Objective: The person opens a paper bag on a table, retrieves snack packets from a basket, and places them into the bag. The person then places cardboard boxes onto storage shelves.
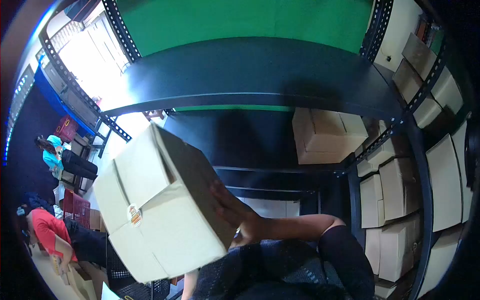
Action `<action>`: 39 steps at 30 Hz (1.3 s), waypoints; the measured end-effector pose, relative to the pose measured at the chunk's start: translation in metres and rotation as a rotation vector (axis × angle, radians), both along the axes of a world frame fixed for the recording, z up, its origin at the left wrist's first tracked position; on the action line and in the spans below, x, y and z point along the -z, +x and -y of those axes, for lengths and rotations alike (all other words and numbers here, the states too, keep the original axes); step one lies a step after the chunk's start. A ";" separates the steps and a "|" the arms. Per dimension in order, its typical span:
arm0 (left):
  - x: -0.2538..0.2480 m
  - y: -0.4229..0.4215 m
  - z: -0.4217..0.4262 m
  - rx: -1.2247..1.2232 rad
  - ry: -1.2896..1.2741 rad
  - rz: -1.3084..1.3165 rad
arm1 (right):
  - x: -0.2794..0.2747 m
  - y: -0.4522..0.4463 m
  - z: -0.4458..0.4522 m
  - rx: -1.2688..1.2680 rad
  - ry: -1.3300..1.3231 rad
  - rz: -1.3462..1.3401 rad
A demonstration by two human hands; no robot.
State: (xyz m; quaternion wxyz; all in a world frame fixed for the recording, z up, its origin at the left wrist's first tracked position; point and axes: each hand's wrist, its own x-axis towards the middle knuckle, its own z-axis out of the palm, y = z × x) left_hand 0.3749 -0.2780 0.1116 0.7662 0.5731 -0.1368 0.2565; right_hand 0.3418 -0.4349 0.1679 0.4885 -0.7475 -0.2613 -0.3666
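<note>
A closed cardboard box (165, 225) with a small orange-and-white sticker is held up, tilted, in front of my body. My right hand (240, 215) presses against its shaded right side, fingers spread along the cardboard and the wrist bent. Of my left arm only a strip of forearm (190, 285) shows below the box; the left hand itself is hidden behind the cardboard. Just beyond the box is a dark metal shelf rack, with its upper shelf (250, 70) and a lower shelf (195, 132). Another cardboard box (327, 135) sits at the lower shelf's right end.
Several cardboard boxes (400, 190) are stacked on racking at the right. A perforated upright (122, 30) stands at the left of the shelf. Two people are at the left, one in a turquoise top (52, 155), one in a red shirt (47, 230), near a red crate (76, 209).
</note>
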 end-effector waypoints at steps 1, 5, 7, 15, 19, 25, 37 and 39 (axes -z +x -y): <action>0.014 0.010 -0.018 0.044 0.041 0.014 | 0.008 -0.005 0.007 -0.004 0.024 -0.079; 0.060 0.039 -0.056 0.235 0.218 0.059 | 0.044 -0.020 0.030 0.111 -0.035 -0.164; 0.071 0.042 -0.039 0.337 0.317 0.073 | 0.051 -0.031 0.034 0.203 -0.005 -0.165; 0.071 0.067 0.081 0.512 0.181 -0.088 | 0.100 -0.058 0.083 0.699 0.244 -0.280; 0.054 0.079 0.147 0.587 0.102 -0.081 | 0.094 -0.042 0.130 0.848 0.332 -0.144; 0.038 0.093 0.198 0.642 0.245 -0.081 | 0.106 -0.021 0.159 1.125 0.289 -0.114; 0.043 0.128 0.243 0.662 0.400 0.146 | 0.111 0.006 0.178 1.220 0.510 -0.220; 0.034 0.128 0.236 0.691 0.452 0.107 | 0.109 0.009 0.177 1.279 0.520 -0.233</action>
